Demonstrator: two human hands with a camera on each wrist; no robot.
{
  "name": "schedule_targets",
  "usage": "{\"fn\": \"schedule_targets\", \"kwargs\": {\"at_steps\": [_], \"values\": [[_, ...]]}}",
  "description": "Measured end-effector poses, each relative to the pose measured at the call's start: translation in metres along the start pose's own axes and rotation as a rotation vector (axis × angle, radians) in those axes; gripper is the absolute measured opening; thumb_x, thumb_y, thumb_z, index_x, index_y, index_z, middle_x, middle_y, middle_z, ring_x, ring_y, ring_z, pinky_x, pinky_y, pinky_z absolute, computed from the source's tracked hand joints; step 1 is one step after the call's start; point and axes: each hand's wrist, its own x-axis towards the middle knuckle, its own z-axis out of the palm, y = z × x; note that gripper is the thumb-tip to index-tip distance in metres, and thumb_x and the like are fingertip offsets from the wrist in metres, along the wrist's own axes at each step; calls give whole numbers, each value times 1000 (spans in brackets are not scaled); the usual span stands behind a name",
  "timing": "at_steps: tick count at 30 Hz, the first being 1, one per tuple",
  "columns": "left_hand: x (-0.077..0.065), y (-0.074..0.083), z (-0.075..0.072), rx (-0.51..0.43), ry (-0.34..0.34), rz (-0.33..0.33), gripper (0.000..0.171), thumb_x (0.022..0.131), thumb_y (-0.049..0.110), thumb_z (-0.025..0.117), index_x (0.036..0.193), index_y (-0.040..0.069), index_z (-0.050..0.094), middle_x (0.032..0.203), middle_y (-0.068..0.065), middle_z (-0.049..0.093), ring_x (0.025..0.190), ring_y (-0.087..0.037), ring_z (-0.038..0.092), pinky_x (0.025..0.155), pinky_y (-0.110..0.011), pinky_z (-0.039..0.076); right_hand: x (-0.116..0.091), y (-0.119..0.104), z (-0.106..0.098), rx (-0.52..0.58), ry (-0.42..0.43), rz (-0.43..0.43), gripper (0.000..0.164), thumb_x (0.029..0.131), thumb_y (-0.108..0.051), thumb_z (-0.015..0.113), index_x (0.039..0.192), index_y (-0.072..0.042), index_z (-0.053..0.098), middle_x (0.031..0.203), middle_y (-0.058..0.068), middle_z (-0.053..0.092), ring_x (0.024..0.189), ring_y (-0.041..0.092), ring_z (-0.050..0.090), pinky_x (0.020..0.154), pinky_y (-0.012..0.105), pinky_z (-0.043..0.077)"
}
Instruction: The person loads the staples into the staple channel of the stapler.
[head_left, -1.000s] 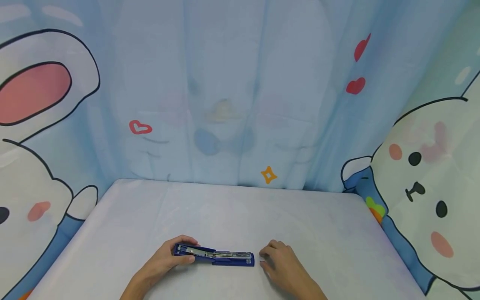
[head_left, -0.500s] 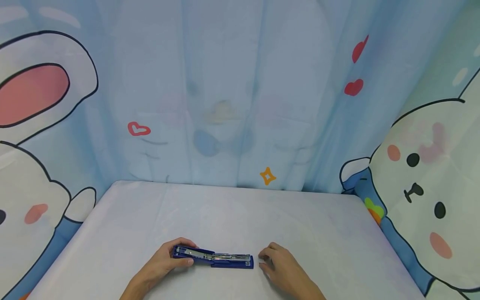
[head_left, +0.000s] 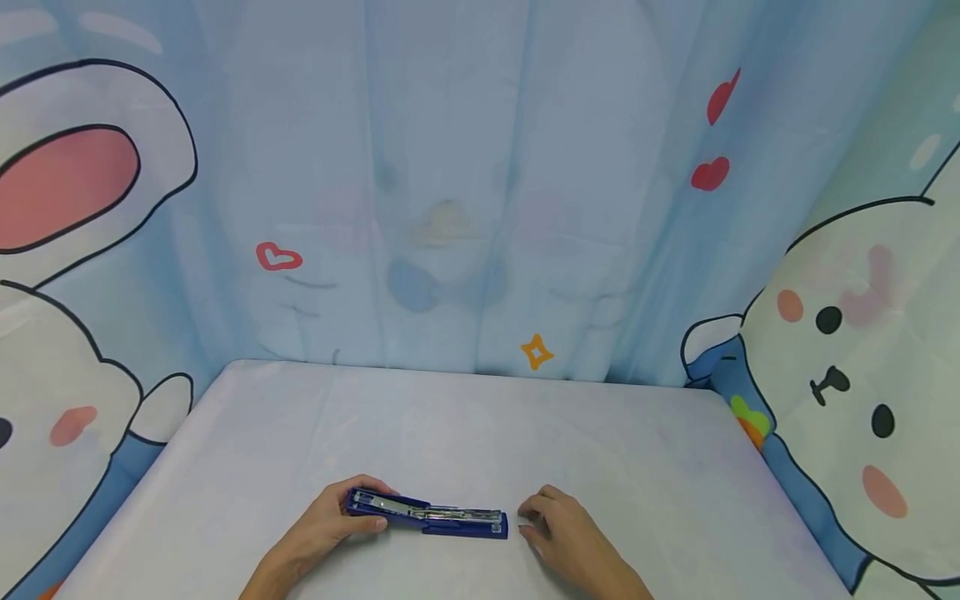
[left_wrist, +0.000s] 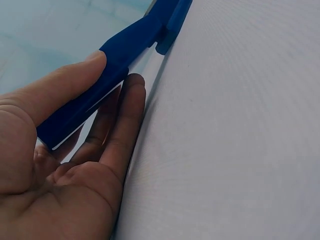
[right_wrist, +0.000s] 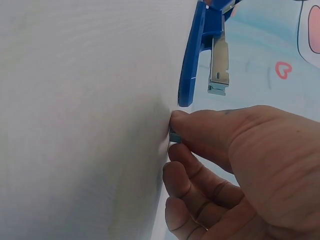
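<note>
A dark blue stapler (head_left: 465,522) lies opened out flat on the white table, its metal staple channel (right_wrist: 219,65) showing. My left hand (head_left: 333,517) grips the swung-back top cover (left_wrist: 107,75) at the stapler's left end, thumb on one side and fingers on the other. Just past the stapler's right end, my right hand (head_left: 558,529) pinches a small strip of staples (right_wrist: 174,136) between thumb and fingers, low at the tabletop. Most of that grey metal strip is hidden by the fingertips.
The white cloth-covered table (head_left: 450,433) reaches back to a light blue curtain (head_left: 450,167) with cartoon prints. More printed cloth hangs at the left and right sides.
</note>
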Motion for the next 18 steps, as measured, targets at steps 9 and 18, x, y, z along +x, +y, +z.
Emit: {"fn": "schedule_targets", "kwargs": {"at_steps": [9,18], "values": [[0,-1,-1,5,2,-5,49,88,16,86,132,2,69,128,-5,72,113,-18,64,92,-21,52,1,2,0,30,-11,4,12,89,-15,85,100,-15,79,94,-8,67,78,2,53,70,22,52],[0,0,-1,11,-3,0,48,90,16,85,133,2,68,129,-6,71,111,-18,65,91,-21,53,1,3,0,48,-5,-24,10,90,-13,83,97,-15,77,91,-8,64,76,2,51,68,22,50]]}}
